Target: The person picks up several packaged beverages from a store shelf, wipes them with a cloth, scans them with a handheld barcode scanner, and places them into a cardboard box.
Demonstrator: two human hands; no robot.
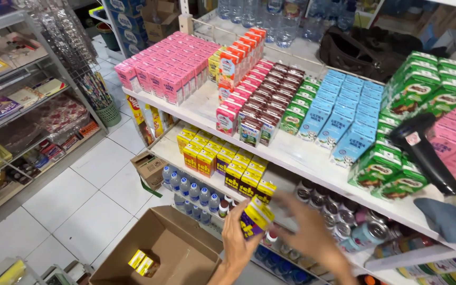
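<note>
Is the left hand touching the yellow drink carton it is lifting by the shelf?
Touching: the head view shows the left hand with fingers wrapped around the yellow drink carton.

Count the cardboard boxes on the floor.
2. One large open cardboard box sits below the left hand, with yellow cartons inside. A smaller cardboard box stands by the shelf's foot. Others may be hidden.
</note>
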